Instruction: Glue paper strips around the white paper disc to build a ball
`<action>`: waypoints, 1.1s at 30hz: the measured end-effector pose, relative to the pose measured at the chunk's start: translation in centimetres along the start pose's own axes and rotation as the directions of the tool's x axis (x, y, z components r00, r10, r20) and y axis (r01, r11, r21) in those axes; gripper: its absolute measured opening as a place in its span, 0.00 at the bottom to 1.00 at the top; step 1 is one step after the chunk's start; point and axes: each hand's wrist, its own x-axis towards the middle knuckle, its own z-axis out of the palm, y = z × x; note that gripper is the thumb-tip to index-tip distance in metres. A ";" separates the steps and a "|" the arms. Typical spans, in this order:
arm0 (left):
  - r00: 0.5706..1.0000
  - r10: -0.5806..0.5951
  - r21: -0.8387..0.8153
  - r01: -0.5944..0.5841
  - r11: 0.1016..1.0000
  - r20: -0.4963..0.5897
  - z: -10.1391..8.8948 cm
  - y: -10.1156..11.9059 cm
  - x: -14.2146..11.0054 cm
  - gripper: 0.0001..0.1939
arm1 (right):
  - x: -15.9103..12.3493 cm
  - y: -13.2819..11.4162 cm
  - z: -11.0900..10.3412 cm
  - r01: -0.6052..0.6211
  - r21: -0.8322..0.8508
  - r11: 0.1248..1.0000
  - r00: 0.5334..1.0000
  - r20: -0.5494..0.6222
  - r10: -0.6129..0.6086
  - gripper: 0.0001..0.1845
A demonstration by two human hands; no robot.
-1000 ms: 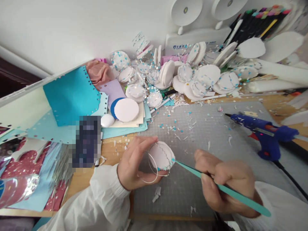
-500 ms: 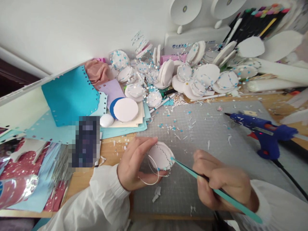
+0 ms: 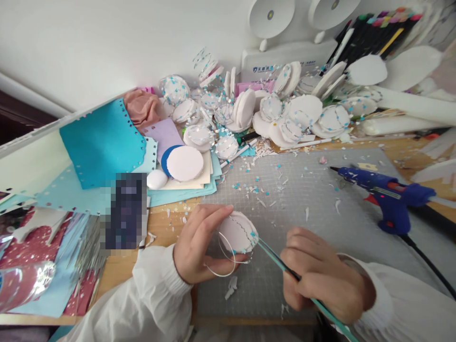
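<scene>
Between the thumb and fingers of my left hand (image 3: 204,237) is a small white disc (image 3: 237,232), held tilted above the mat. A dark beaded wire crosses its face, small blue bits cling to its lower right rim, and a loop of white wire (image 3: 223,275) curls off its left side. My right hand (image 3: 320,275) is closed around teal tweezers (image 3: 273,255). Their tip touches or nearly touches a blue bit at the disc's right edge; whether the tips grip it I cannot tell.
A grey cutting mat (image 3: 285,204) carries white scraps and blue confetti. At right lies a blue hot glue gun (image 3: 384,194) with its cord. Decorated white discs (image 3: 274,114) crowd the back by the wall. Coloured paper sheets (image 3: 103,147), a white disc (image 3: 185,163) and a blurred-out item (image 3: 126,211) lie left.
My right hand has turned and shifted slightly left and down, with the tweezers' back end swinging lower. The left hand and disc stay nearly still. The whole view has shifted slightly.
</scene>
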 end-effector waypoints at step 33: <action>1.000 -0.005 0.002 0.005 1.000 -0.014 0.0 0.0 0.0 0.40 | -0.4 -0.2 0.3 -0.360 0.362 0.860 0.915 -0.045 0.401 0.14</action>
